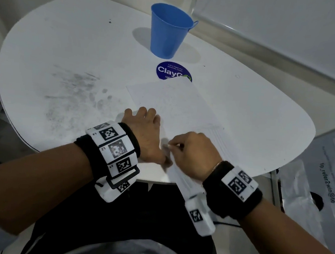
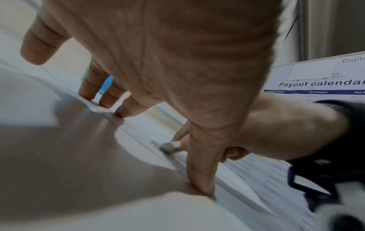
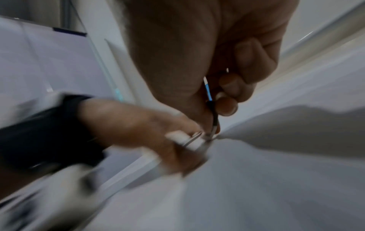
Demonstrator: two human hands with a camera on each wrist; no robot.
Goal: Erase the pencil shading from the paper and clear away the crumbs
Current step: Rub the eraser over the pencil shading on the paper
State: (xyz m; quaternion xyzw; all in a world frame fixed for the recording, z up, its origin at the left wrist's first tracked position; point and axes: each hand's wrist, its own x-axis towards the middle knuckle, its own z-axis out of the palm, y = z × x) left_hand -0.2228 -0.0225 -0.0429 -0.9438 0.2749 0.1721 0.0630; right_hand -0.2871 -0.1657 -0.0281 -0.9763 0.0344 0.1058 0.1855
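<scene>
White table point(image 1: 48, 45): left hand point(image 1: 144, 129) pins paper point(image 1: 174, 105) flat; right hand point(image 1: 193, 151) pinches eraser point(image 1: 166, 147) — rub lightly towards the near edge

The white paper point(image 1: 176, 107) is lying flat at the table's near edge, at about five o'clock from the centre, its near corner overhanging. The small grey-smudged eraser point(image 2: 169, 146) is touching the sheet's near-left part.
</scene>
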